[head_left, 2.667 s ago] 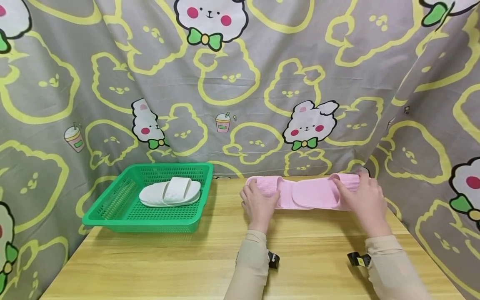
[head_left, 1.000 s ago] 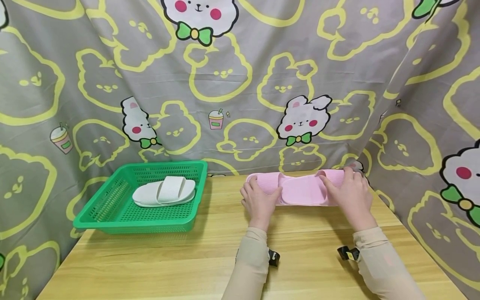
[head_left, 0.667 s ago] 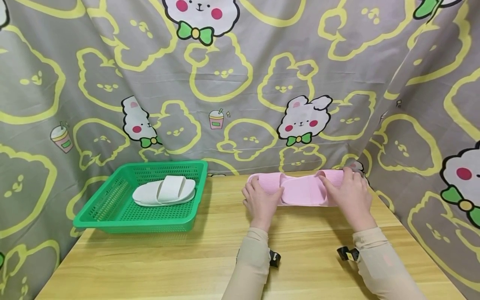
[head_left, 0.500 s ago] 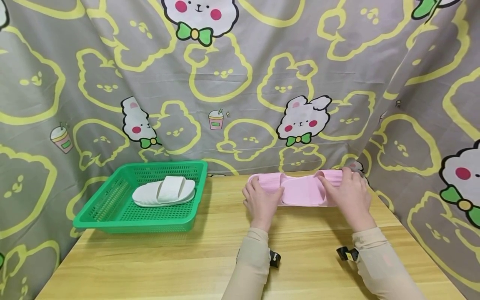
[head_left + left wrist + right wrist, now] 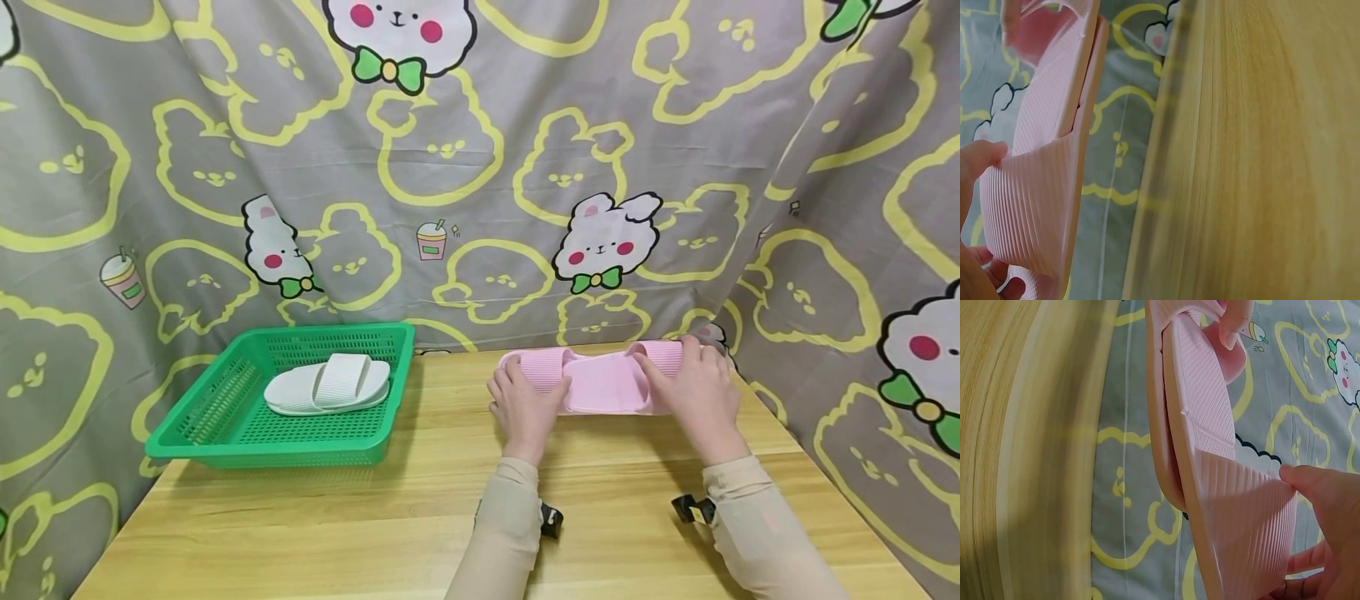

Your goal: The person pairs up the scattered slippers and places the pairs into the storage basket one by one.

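Two pink slide slippers overlap lengthwise, the right slipper (image 5: pixel 607 385) lying on the left slipper (image 5: pixel 542 369). Both are held just above the far right of the table, soles tilted towards the head camera. My left hand (image 5: pixel 528 408) grips the left one around its ridged strap (image 5: pixel 1029 206), thumb on the strap's edge, fingertips at its other side. My right hand (image 5: pixel 701 402) grips the right one by its ridged strap (image 5: pixel 1244 519) in the same way. The right slipper's heel reaches the left strap; whether it goes under, I cannot tell.
A green plastic basket (image 5: pixel 281 454) stands at the table's left, with a white slide slipper (image 5: pixel 300 387) inside; a second may lie under it. The wooden table (image 5: pixel 337 533) ends at a patterned curtain (image 5: pixel 480 167) behind and at the sides.
Since the earliest frame, my right hand has moved left, sliding the right slipper further over the left one. Over the last half second the hands have barely shifted. The head view has turned slightly.
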`<state>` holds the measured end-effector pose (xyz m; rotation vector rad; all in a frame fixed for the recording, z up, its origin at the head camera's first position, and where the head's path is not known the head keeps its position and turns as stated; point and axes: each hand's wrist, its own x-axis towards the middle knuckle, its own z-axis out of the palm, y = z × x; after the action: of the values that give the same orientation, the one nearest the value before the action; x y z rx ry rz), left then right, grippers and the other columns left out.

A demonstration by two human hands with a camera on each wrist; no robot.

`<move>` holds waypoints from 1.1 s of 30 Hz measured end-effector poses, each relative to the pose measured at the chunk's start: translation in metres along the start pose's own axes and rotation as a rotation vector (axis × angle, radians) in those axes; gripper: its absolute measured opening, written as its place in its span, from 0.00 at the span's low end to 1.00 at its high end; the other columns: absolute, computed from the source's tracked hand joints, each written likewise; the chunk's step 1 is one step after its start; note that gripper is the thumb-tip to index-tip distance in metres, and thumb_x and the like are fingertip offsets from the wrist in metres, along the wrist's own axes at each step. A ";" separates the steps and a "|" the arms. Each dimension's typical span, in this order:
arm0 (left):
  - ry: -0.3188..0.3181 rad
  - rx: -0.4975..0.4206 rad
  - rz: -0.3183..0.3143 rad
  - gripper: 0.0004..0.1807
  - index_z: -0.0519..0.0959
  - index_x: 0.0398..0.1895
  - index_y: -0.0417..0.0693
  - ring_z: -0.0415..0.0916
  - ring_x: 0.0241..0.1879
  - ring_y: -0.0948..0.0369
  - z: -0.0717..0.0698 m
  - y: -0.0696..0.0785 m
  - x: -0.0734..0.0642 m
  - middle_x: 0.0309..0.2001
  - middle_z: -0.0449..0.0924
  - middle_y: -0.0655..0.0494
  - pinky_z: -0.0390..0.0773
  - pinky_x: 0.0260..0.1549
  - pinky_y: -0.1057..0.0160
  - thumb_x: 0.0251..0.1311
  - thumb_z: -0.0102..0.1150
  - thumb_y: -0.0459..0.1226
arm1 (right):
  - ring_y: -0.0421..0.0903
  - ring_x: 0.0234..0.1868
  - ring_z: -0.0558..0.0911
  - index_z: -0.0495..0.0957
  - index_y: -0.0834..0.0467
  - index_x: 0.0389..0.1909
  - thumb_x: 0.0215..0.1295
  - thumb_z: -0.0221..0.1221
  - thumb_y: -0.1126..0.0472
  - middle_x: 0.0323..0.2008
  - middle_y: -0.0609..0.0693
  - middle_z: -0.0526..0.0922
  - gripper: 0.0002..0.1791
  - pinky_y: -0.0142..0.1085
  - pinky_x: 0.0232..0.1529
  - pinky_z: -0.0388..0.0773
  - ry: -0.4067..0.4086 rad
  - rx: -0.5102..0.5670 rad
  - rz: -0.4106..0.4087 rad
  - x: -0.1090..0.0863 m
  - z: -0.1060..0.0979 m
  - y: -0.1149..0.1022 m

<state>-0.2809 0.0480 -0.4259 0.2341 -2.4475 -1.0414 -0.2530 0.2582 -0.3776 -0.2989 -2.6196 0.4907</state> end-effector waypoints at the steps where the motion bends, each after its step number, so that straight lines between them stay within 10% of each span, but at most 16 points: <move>1: 0.001 0.001 0.001 0.49 0.66 0.63 0.50 0.65 0.54 0.53 0.000 0.000 0.000 0.53 0.71 0.51 0.72 0.41 0.51 0.39 0.71 0.64 | 0.72 0.55 0.70 0.63 0.68 0.63 0.59 0.49 0.24 0.54 0.75 0.70 0.51 0.66 0.37 0.75 -0.001 0.001 0.001 0.000 0.000 0.000; 16: -0.004 -0.014 -0.018 0.49 0.66 0.63 0.49 0.66 0.55 0.52 -0.001 -0.002 0.002 0.54 0.71 0.49 0.73 0.42 0.50 0.40 0.71 0.64 | 0.71 0.60 0.67 0.60 0.65 0.67 0.59 0.47 0.23 0.60 0.74 0.66 0.53 0.69 0.39 0.73 -0.056 0.008 -0.023 0.001 -0.001 -0.001; 33: 0.029 -0.056 -0.078 0.49 0.67 0.62 0.49 0.66 0.56 0.51 -0.010 -0.012 0.011 0.54 0.71 0.49 0.74 0.43 0.47 0.38 0.72 0.63 | 0.65 0.52 0.69 0.63 0.63 0.69 0.52 0.66 0.34 0.53 0.67 0.72 0.51 0.59 0.50 0.67 0.028 0.023 -0.363 0.002 0.008 -0.001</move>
<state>-0.2864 0.0297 -0.4245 0.3267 -2.3966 -1.1304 -0.2586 0.2552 -0.3832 0.1759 -2.5585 0.3865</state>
